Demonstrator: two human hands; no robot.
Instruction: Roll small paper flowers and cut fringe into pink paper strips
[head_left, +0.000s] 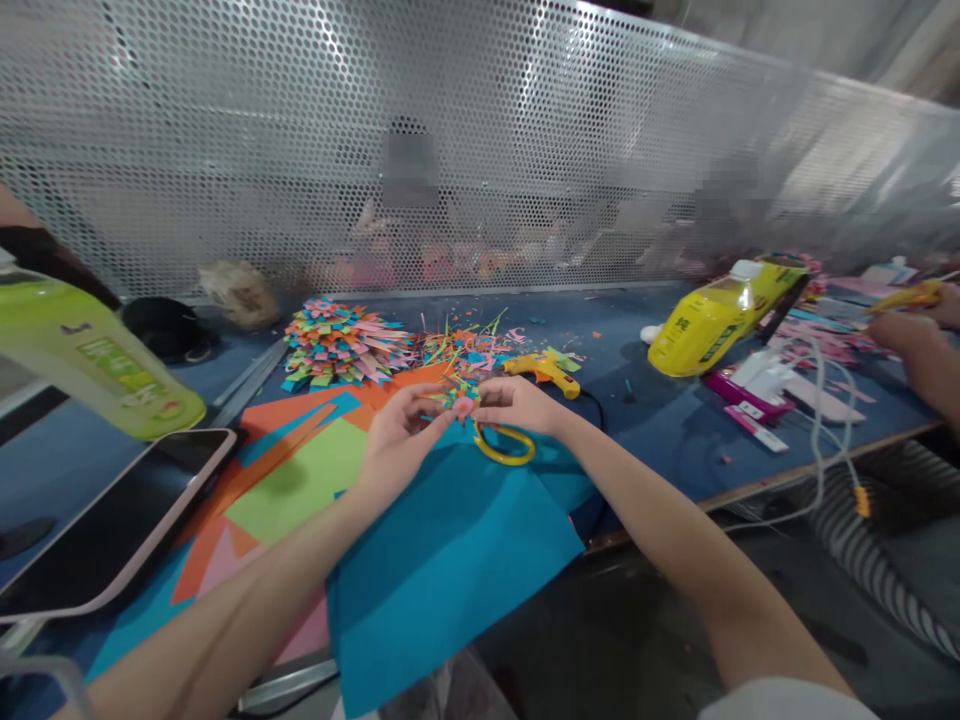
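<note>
Person's left hand and right hand are both closing thumb and fingers around a small paper piece, multicoloured with a pinkish centre. It is sitting between the fingertips, just over the top end of a blue sheet. Grip is looking like a light pinch on both sides; pressure can't be told, and fine detail is too small to read.

Main risk: fingers squeezing too hard or pulling unevenly would be bending or tearing the thin strips. Too loose, and the piece would be dropping onto the paper, getting lost among the similar scraps behind.

A yellow loop, probably a scissor handle, is lying right below the right hand; a wrist dipping there could be knocking it. The yellow glue gun is resting just beyond; whether it is hot isn't showing, but a careless reach could be meaning a burn, or a snag on its cord.

Blue sheet is also overhanging the table edge, so a forearm brushing it could be dragging it off.
</note>
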